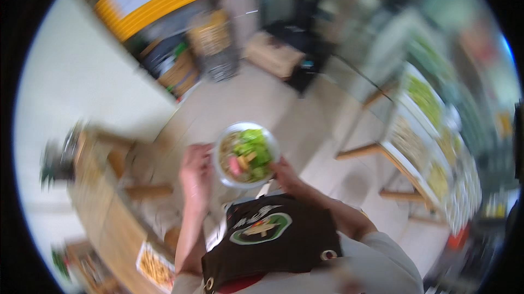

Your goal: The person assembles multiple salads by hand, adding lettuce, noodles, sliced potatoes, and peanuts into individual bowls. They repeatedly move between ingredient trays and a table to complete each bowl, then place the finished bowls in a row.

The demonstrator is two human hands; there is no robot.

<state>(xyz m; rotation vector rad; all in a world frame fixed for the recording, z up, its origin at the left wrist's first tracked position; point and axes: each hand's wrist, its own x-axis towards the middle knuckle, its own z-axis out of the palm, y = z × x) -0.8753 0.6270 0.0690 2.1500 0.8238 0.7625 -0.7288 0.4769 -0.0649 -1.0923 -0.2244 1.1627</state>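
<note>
A round white bowl (240, 126) is held level in front of my dark apron, over the floor. Inside it are chopped green leaves (255, 149), a brownish food that I cannot make out on the left side, and a few pink and yellowish pieces (238, 163). My left hand (197, 164) closes on the bowl's left rim. On the lower right side, my right hand (286, 176) grips the rim with its fingers partly hidden.
To the left runs a wooden table (103, 217), with a tray of yellowish sticks (155, 265) at its near end. White trays of food (423, 97) stand on a wooden-legged rack (360, 151) at the right. Farther off are a cardboard box (273, 54) and a stack of containers (214, 45).
</note>
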